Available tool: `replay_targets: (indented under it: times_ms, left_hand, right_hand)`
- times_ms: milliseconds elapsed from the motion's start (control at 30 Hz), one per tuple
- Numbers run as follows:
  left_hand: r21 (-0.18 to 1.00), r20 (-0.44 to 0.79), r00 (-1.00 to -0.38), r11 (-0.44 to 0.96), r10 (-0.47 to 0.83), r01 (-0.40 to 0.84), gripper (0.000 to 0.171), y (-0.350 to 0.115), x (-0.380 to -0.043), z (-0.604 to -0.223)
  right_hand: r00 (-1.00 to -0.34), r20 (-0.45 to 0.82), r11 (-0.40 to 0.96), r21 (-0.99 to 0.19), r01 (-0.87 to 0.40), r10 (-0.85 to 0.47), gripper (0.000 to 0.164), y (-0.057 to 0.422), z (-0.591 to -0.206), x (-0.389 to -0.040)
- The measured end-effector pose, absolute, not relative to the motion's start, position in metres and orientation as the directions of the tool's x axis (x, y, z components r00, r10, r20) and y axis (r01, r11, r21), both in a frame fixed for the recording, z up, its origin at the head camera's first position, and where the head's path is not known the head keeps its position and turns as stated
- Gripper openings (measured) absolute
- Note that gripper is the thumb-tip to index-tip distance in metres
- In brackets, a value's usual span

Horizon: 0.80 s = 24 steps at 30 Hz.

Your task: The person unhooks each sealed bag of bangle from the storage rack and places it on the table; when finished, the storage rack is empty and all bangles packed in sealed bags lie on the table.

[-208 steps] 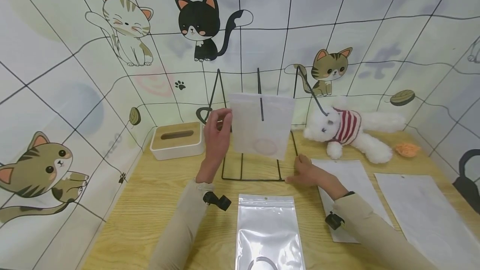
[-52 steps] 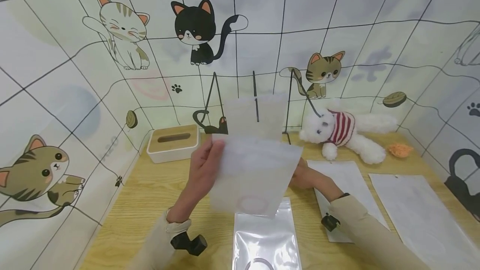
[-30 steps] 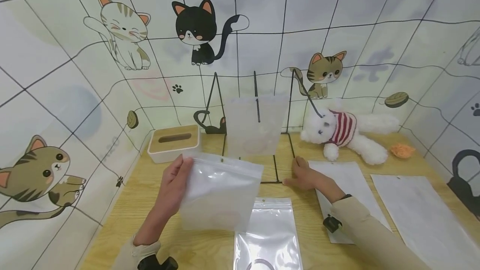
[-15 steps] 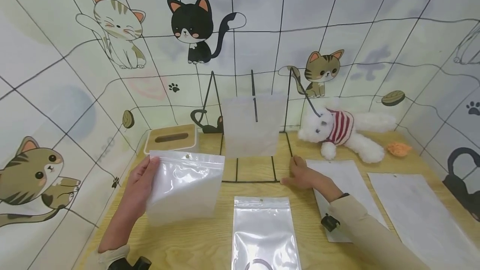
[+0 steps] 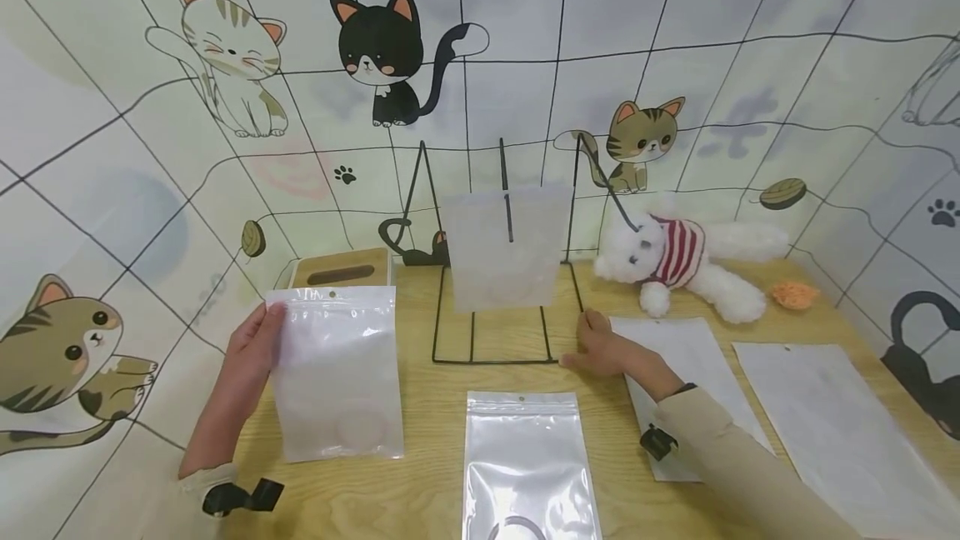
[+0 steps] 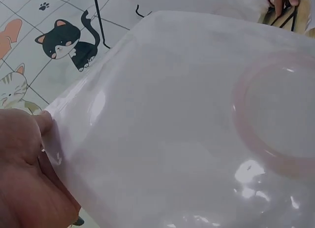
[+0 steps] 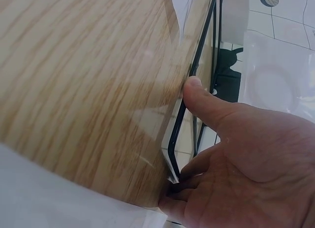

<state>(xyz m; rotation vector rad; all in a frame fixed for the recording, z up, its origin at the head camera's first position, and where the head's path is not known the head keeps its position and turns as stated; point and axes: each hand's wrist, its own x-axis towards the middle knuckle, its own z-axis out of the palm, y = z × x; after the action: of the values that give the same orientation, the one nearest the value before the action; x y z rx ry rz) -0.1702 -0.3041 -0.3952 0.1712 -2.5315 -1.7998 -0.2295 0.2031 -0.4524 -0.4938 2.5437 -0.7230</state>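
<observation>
My left hand (image 5: 243,365) pinches the upper left corner of a white zip bag (image 5: 337,382), held upright over the table's left side. A pinkish ring (image 6: 240,114) shows through this bag in the left wrist view. My right hand (image 5: 609,350) grips the front right corner of a black wire display rack (image 5: 495,362); in the right wrist view the thumb lies on the wire and the fingers curl at the corner. Another white bag (image 5: 498,269) hangs on the rack's middle hook. A shiny bag (image 5: 525,448) with a ring inside lies in front of the rack.
Two white bags, one nearer (image 5: 678,348) and one farther right (image 5: 817,407), lie on the wooden table. Behind them are a white plush toy (image 5: 682,252) in a striped shirt and an orange object (image 5: 795,296). A tissue box (image 5: 341,267) stands at the back left.
My left hand has carried the bag away from the rack, leftward, and now holds it upright. Another bag stays on the hook. My right hand remains at the rack's corner.
</observation>
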Motion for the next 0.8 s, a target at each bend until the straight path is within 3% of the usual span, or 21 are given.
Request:
replay_targets:
  times_ms: [100, 233, 367, 567, 800]
  left_hand:
    - [0.935, -0.07, -0.994, 0.342, -0.08, -0.093, 0.07, -0.312, -0.176, -0.403]
    - [0.903, -0.116, -0.992, 0.411, -0.049, -0.126, 0.076, -0.322, -0.184, -0.415]
    - [0.871, -0.167, -0.986, 0.467, -0.014, -0.154, 0.076, -0.329, -0.19, -0.426]
    - [0.783, -0.273, -0.962, 0.583, 0.008, -0.217, 0.073, -0.342, -0.193, -0.436]
    - [0.731, -0.27, -0.962, 0.659, 0.045, -0.175, 0.068, -0.353, -0.196, -0.442]
  right_hand:
    - [-0.831, -0.289, 0.767, -0.598, -0.23, -0.475, 0.111, 0.206, -0.459, -0.232]
    - [-0.833, -0.293, 0.771, -0.595, -0.227, -0.47, 0.107, 0.203, -0.458, -0.231]
    - [-0.836, -0.317, 0.808, -0.544, -0.227, -0.448, 0.097, 0.198, -0.447, -0.227]
    - [-0.837, -0.318, 0.817, -0.527, -0.235, -0.446, 0.093, 0.199, -0.446, -0.227]
    - [-0.836, -0.332, 0.82, -0.529, -0.218, -0.436, 0.095, 0.201, -0.451, -0.229]
